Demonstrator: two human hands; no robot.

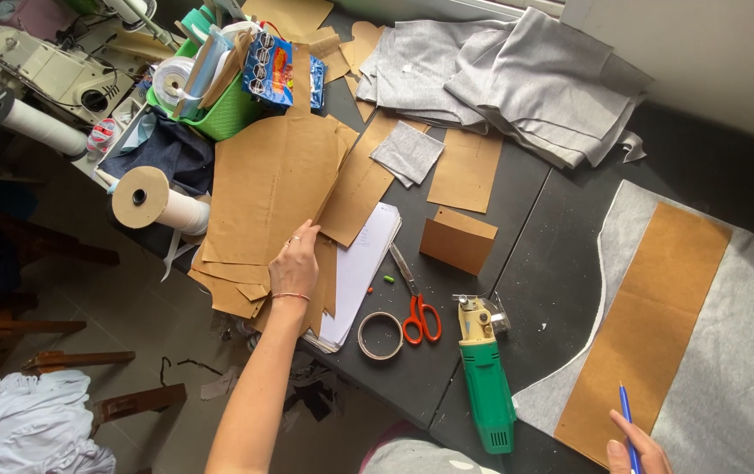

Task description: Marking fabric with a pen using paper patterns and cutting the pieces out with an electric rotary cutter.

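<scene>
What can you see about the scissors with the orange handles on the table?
The scissors lie flat on the dark table, blades shut and pointing up toward the far side. The blades look like grey metal; the two looped handles are orange-red plastic. No hand touches them. They sit between a roll of tape and a green electric cutter, beside a stack of white paper. One handle loop sits right against the tape roll.

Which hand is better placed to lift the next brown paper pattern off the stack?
Left, probably. The left hand already rests on the stack of brown paper patterns, fingers on the top sheet. The right hand is far across the table, holding a blue pen by the brown pattern on grey fabric.
</scene>
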